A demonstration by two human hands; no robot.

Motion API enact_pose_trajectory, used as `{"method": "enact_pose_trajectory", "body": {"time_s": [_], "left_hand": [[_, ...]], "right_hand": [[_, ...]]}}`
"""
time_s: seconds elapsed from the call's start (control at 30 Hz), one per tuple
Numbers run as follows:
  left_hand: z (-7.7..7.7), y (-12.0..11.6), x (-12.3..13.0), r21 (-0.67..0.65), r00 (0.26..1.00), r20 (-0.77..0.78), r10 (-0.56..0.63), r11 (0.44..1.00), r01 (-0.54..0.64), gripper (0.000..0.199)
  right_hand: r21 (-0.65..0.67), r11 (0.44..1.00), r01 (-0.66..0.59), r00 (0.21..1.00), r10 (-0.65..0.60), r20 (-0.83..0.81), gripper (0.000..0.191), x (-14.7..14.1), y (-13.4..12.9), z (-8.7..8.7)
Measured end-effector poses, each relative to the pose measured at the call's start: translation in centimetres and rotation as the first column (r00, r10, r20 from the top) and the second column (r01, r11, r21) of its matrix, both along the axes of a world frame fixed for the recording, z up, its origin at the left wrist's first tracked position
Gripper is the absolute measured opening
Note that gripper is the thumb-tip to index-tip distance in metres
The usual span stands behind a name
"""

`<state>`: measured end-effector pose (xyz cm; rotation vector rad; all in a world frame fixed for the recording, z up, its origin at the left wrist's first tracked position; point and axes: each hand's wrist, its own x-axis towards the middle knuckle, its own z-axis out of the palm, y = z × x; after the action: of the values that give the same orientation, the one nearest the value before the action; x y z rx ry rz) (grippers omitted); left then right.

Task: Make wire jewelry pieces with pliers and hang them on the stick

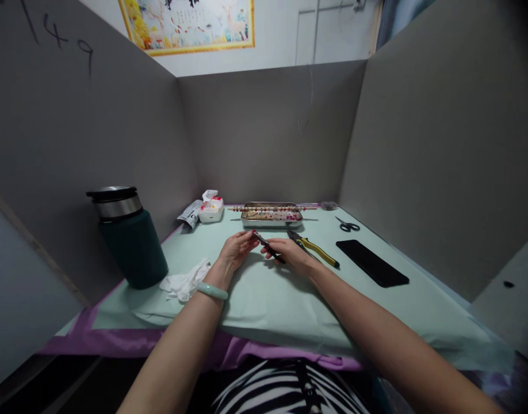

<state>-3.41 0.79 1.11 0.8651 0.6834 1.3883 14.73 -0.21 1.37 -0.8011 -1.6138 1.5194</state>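
Handwritten figures on the left panel (91, 115) of the booth seem to read "149", with another mark cut off at the top edge. A gold-bordered poster (195, 26) on the white wall (276, 34) carries dark characters, partly cropped and too blurred to read; lettering on the silver pouch (190, 214) is also too small.

Grey panels enclose a table spread with a pale green cloth (285, 313), purple fabric (130, 343) showing along its front edge. At the back, a stick (309, 208) lies across a metal tray (270, 225) of small red and pale pieces.

Both forearms reach forward, the hands meeting above the cloth in front of the tray. The right hand (290, 253) grips a small dark-handled tool (275, 254), its tip angled toward the left hand (238, 250). The left fingertips gather at that tip; I cannot tell what they pinch. Yellow-handled pliers (322, 253) lie just beside the right hand.
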Motion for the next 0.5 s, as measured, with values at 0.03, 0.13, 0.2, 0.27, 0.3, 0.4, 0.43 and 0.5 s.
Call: {"method": "enact_pose_trajectory", "body": {"time_s": [0.03, 0.13, 0.2, 0.27, 0.3, 0.4, 0.43, 0.5], "left_hand": [[0.0, -0.1, 0.0, 0.004, 1.000, -0.008, -0.002, 1.000, 0.002, 0.016], [0.0, -0.2, 0.2, 0.049, 1.000, -0.023, -0.017, 0.999, 0.018, 0.025], [0.1, -0.2, 0.3, 0.092, 1.000, -0.019, -0.024, 0.995, 0.026, 0.029], [0.1, -0.2, 0.4, 0.133, 1.000, -0.021, -0.021, 0.991, 0.023, 0.032], [0.1, -0.2, 0.4, 0.150, 0.999, -0.027, -0.018, 0.988, 0.021, 0.033], [0.0, -0.2, 0.5, 0.194, 0.998, -0.065, 0.000, 0.981, 0.012, 0.035], [0.0, -0.2, 0.5, 0.207, 0.997, -0.080, 0.008, 0.978, 0.009, 0.035], [0.0, -0.2, 0.5, 0.233, 0.994, -0.104, 0.029, 0.973, -0.004, 0.037]], "right_hand": [[0.007, 1.000, 0.009, 1.000, -0.009, 0.002, 0.026, 0.0, 0.1, -0.1], [-0.003, 1.000, 0.005, 1.000, -0.005, -0.014, 0.025, -0.1, 0.3, -0.5], [-0.023, 1.000, -0.018, 0.999, 0.016, -0.051, 0.025, -0.3, 0.4, -0.7], [-0.039, 0.998, -0.040, 0.995, 0.036, -0.091, 0.025, -0.5, 0.3, -0.8], [-0.042, 0.998, -0.046, 0.994, 0.042, -0.102, 0.026, -0.6, 0.3, -0.9], [-0.013, 0.999, -0.036, 0.994, 0.034, -0.105, 0.027, -0.8, 0.3, -1.1], [0.006, 1.000, -0.027, 0.994, 0.027, -0.101, 0.027, -0.8, 0.4, -1.1], [0.049, 0.999, -0.002, 0.996, 0.006, -0.089, 0.028, -0.8, 0.4, -1.1]]}}
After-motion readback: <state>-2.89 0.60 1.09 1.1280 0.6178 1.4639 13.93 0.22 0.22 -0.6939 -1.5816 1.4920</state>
